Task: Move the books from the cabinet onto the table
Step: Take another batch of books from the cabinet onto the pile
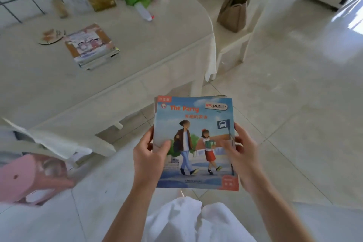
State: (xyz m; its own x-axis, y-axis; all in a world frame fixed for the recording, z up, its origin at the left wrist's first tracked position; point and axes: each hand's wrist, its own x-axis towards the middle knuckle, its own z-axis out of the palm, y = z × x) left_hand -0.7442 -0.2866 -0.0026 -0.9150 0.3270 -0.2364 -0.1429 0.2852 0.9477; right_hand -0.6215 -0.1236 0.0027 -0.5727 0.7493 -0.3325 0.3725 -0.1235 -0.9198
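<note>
Both hands hold a bundle of picture books over the tiled floor, low in the middle of the frame.

The left hand (151,153) grips the bundle's left edge, thumb on the top cover; the right hand (242,149) grips the right edge the same way. The top book (194,141) reads "The Party", and more page edges show beneath it. In the upper left, the white table (137,49) carries a stack of books (91,46), a round coaster just beside it, and bottles and bags near the tiled wall. A brown paper bag (232,13) sits on a white chair at upper right.
</note>
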